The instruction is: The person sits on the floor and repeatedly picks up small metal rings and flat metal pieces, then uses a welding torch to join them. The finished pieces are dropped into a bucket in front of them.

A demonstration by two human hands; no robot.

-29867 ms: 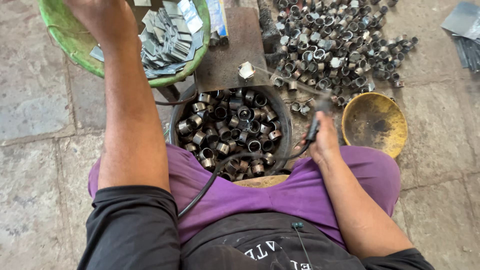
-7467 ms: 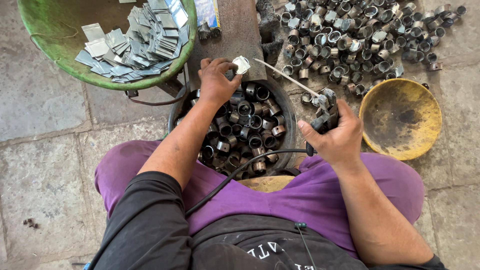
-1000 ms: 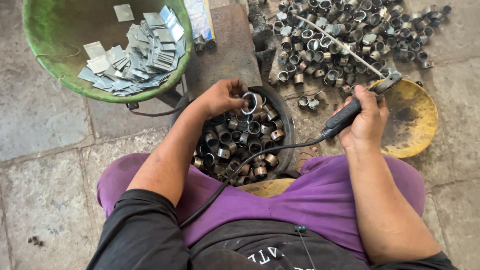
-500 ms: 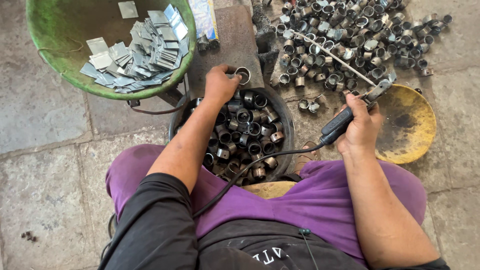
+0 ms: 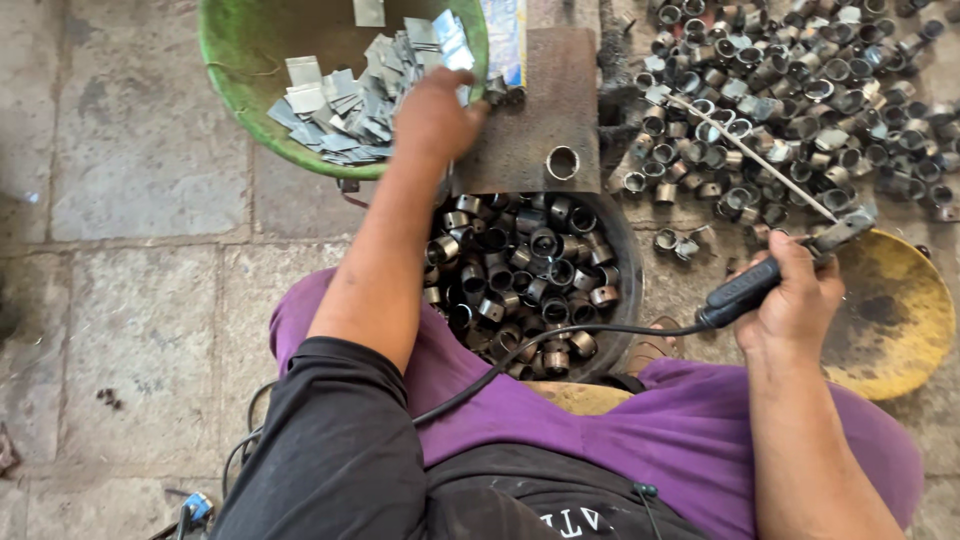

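Observation:
My left hand (image 5: 435, 115) reaches over the rim of the green basin (image 5: 225, 60) onto a heap of small flat metal pieces (image 5: 350, 100); its fingers are hidden behind the hand. My right hand (image 5: 795, 300) grips a black electrode holder (image 5: 745, 290) with a thin rod (image 5: 755, 160) pointing up-left over the ring pile. A single metal ring (image 5: 562, 163) lies on the dark steel plate (image 5: 540, 90). Between my knees stands a round black tub (image 5: 628, 300) full of short metal rings (image 5: 525, 275).
A big loose pile of similar rings (image 5: 790, 90) covers the floor at the top right. A yellow metal bowl (image 5: 900, 310) sits beside my right hand. A black cable (image 5: 560, 345) runs from the holder across my purple-clad lap. Stone floor slabs (image 5: 130, 300) lie to the left.
My left hand has left a ring on the steel plate and moved up-left into the green basin. My right hand still holds the electrode holder, barely shifted.

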